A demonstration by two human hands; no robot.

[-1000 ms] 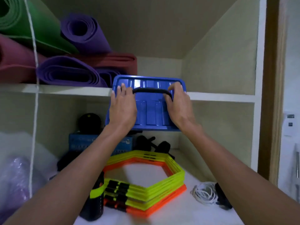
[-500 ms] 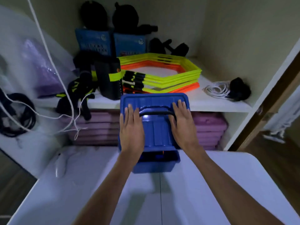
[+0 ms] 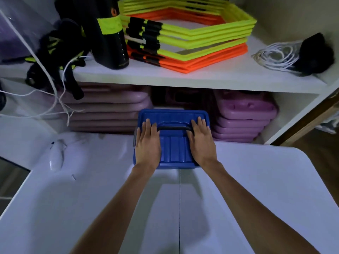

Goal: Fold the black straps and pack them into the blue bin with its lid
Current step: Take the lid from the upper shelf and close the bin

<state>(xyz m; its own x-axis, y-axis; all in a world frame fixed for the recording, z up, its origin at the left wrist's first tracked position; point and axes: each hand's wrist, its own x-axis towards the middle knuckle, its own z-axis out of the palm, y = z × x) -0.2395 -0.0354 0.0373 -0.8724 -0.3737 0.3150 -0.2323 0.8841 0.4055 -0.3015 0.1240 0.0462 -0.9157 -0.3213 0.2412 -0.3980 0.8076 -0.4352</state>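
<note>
Both hands, left hand (image 3: 147,146) and right hand (image 3: 201,143), lie flat with fingers spread on the blue bin's lid (image 3: 173,151) at the desk's (image 3: 256,189) far edge. Press evenly so it clicks shut.

— solid blue on the ribbed bin lid (image 3: 174,116), black across its handle (image 3: 173,128).
— neon yellow over orange in the stacked hexagon rings (image 3: 192,33), black clips at the joints.
— pale purple for the stacked boards (image 3: 244,114) below, white for table (image 3: 256,180) and shelf (image 3: 183,77).
— white cord (image 3: 275,55) coiled, black bottle (image 3: 110,43) banded in yellow.
</note>
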